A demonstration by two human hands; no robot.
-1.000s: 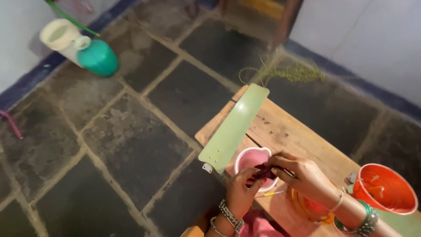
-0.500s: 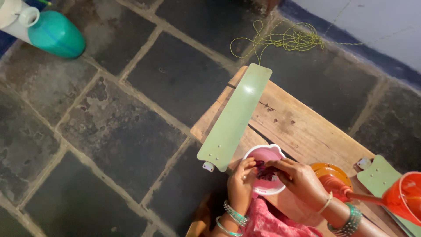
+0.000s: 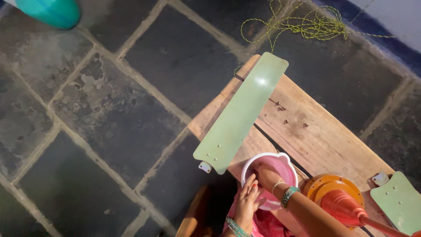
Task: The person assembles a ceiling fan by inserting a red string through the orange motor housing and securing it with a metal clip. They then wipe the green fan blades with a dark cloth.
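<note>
A: Change since the earlier frames?
B: The view has tilted down. Both hands held a dark red cloth above the pink tub (image 3: 287, 166); now the right hand (image 3: 264, 174) has gone down inside the tub, and the cloth is out of sight.

A: Head view, item one: hands.
B: Right hand reaches into the tub, fingers hidden; grip cannot be told. Bangles on the wrist. Left hand (image 3: 248, 202) lies flat and open against the tub's near rim, fingers spread, holding nothing.

A: Item two: tub.
B: Round, pink, white rim; on the near end of the wooden table (image 3: 307, 136).

A: Item three: surroundings.
B: One pale green fan blade (image 3: 241, 112) lies slantwise across the table's left edge, its bracket end just beside the tub. Orange fan hub (image 3: 335, 195) to the tub's right. Second green blade (image 3: 397, 202) at the far right. Tangled green string (image 3: 302, 24) on the stone floor (image 3: 87, 131) beyond the table. Teal jug (image 3: 48, 11) at the top left corner.
</note>
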